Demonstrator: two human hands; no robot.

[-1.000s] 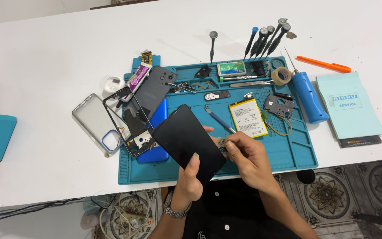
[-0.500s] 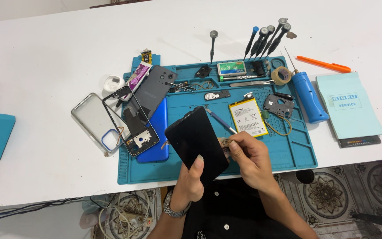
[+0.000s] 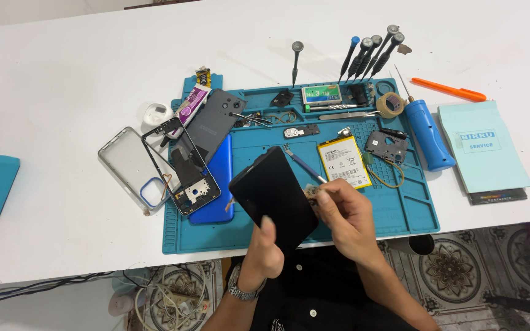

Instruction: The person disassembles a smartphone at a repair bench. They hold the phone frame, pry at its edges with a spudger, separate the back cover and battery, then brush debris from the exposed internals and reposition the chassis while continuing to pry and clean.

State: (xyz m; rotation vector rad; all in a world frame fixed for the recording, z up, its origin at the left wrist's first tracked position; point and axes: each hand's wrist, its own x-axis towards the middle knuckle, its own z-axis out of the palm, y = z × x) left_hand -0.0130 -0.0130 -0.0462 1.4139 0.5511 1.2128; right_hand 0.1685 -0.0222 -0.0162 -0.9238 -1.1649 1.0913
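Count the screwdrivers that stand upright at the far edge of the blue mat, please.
5: one screwdriver alone left of centre, and four screwdrivers clustered further right. Others may lie hidden among the clutter.

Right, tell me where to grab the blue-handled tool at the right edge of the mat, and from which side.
Grip the blue-handled tool around the middle of its thick cylindrical handle, coming from above with fingers across its width. It lies flat, its thin metal tip pointing away toward the far edge, so keep off that end. The roll of tape sits close on its left, so the right side, toward the pale blue booklet, looks freer.
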